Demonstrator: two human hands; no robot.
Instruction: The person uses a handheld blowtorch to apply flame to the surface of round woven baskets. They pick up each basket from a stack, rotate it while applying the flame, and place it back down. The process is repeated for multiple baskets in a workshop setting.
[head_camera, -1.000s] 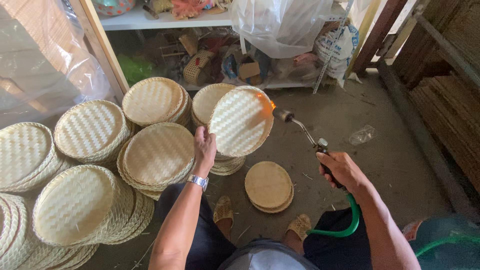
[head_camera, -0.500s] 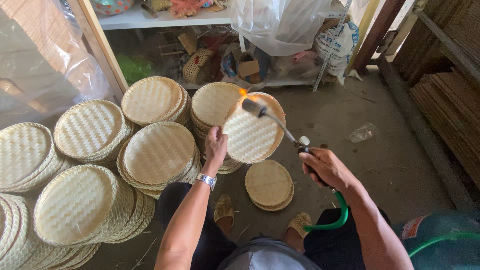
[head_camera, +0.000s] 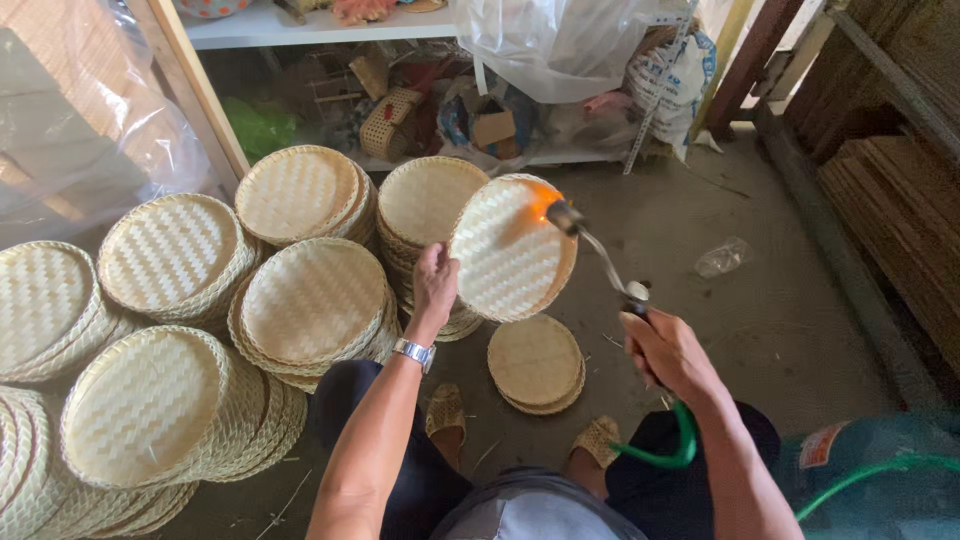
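Tray (head_camera: 510, 252), woven and round, is what we hold up on edge in front of us, above the floor (head_camera: 760, 300), its face tilted toward the torch (head_camera: 598, 255). Nearest to us, our right hand (head_camera: 668, 352) is clenched around the torch handle, with the green hose (head_camera: 668, 455) looping back past our knee; the hand sits low so the long neck reaches forward and up. Our left hand (head_camera: 434, 282) grasps the tray by its left rim, fingers well apart from the flame (head_camera: 540, 200), which licks the upper right edge. We judge the tray is held off the stacks so that only this one meets the heat. Below it lies a small pile of discs (head_camera: 536, 362), between our sandalled feet and the tray. To the left, stacks of trays (head_camera: 310, 300) crowd close together, leaving little room there; bare floor opens to the right, with a plastic bottle (head_camera: 722, 257) lying on it. Farthest off, a shelf (head_camera: 330, 25) holds clutter and a plastic bag (head_camera: 570, 40).
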